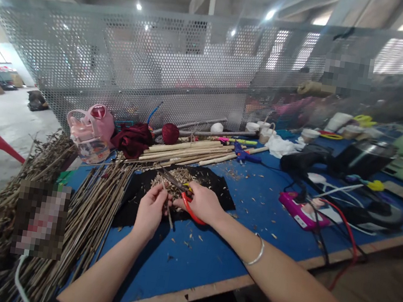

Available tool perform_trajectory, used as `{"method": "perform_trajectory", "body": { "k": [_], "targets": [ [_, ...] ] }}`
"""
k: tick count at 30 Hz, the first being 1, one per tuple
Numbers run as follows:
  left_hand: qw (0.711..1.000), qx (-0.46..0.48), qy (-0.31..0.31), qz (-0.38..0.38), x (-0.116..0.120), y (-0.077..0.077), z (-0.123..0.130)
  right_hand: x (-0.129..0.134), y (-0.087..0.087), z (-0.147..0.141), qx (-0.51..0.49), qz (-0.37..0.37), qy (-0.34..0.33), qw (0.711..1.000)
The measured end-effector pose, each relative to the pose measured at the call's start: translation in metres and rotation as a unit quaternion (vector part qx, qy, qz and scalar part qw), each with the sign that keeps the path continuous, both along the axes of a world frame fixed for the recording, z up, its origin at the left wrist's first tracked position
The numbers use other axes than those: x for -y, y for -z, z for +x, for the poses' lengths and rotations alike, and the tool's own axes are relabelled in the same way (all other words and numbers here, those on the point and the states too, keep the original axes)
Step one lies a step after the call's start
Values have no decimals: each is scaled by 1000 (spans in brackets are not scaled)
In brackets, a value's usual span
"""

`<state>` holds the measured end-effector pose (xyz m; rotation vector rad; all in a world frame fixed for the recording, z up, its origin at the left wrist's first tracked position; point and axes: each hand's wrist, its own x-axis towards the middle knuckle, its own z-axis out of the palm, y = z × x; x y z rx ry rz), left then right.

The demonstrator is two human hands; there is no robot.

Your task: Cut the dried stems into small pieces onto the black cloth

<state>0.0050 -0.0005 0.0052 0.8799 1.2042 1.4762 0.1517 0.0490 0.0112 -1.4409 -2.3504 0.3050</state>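
Note:
Between the fingertips of my left hand [149, 211] a thin dry stem [170, 217] is pinched, its lower end pointing toward me. My right hand [201, 203] is closed round the handles of a pair of pruning shears [192, 211], red and yellow at the grips. The blades reach left, close above the left fingertips and the stem; whether they touch it I cannot tell. Under both hands lies a black cloth [133, 194], bearing a heap of short cut stem pieces [181, 176]. Many long dry stems [94, 215] lie left of my left hand.
Pale sticks [186, 151], a dark red cloth [132, 140] and a blue glue gun [244, 153] lie behind the heap. A pink jug [99, 122] stands back left. Right are a magenta power strip [302, 213], cables and a dark flask [366, 159]. Perforated metal panels [123, 67] border the blue table [250, 230].

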Motion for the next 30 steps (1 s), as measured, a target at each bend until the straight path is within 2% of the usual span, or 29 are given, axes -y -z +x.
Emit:
{"method": "perform_trajectory", "body": {
  "k": [10,17,23,30],
  "targets": [
    [999,33,30,-12,1,5,1,10,-3,-1,-33,50,-37,998],
    [998,-8,64,10,5,4,3,12,-9,-2,-23,48,-39,998],
    [995,-95,42,4,7,2,3,10,-3,-2,1,-10,-38,999],
    [994,-105,17,-6,7,6,2,8,3,-4,23,-33,-32,999]
  ]
}}
